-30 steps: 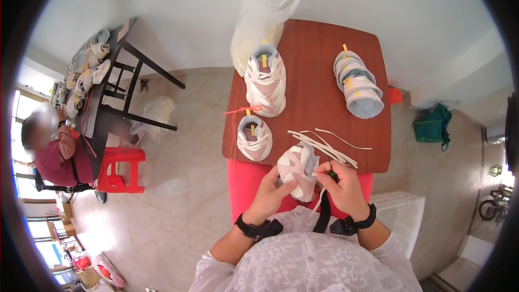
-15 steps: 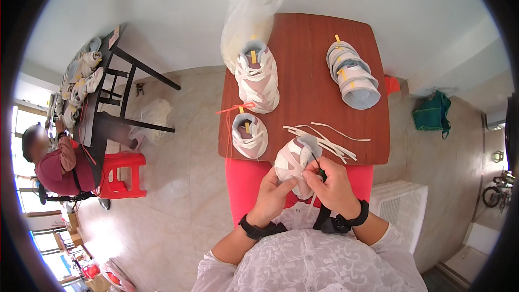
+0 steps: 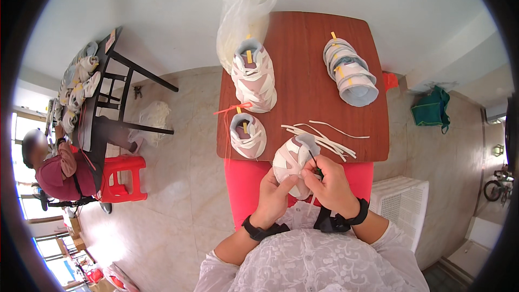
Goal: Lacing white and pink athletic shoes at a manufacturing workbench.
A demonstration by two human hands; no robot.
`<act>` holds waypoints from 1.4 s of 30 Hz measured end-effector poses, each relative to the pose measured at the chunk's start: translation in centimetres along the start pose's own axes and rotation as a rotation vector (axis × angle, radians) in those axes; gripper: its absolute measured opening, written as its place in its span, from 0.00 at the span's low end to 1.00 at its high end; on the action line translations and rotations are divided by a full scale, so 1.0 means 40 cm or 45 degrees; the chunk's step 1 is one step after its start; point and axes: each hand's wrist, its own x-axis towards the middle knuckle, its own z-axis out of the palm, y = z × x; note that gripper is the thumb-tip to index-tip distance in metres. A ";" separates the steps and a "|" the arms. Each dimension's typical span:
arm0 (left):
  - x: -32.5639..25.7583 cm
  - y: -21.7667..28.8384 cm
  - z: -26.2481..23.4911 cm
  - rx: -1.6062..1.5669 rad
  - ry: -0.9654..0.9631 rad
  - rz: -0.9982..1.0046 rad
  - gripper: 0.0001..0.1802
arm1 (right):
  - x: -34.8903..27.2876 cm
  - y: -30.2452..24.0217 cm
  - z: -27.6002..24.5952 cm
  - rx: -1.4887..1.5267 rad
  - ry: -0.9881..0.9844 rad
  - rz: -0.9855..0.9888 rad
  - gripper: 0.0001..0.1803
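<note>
A white and pink shoe upper (image 3: 286, 158) is held at the table's near edge, above my lap. My left hand (image 3: 272, 197) is closed round its left side, thumb on top. In my right hand (image 3: 332, 185) is a thin hand tool (image 3: 319, 173) with a dark shaft and dark green handle; its tip is at the upper's opening, too small to make out. A white lace end (image 3: 312, 201) hangs below the upper between my hands. Loose white laces (image 3: 327, 143) lie just beyond on the table (image 3: 303, 65).
At the table's left stand laced uppers (image 3: 254, 84), a smaller-looking one (image 3: 248, 139) and red cord (image 3: 232, 108), with a plastic bag (image 3: 243, 21) behind. Nested uppers (image 3: 351, 78) lie far right. A white crate (image 3: 403, 203) stands right. Another person (image 3: 62, 170) works at a black table.
The view has shifted slightly. Both hands stay on the upper, and the right hand with the tool has barely moved.
</note>
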 end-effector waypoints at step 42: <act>-0.009 0.019 0.027 0.520 0.171 0.189 0.13 | -0.051 -0.036 -0.011 -0.693 0.331 -0.491 0.09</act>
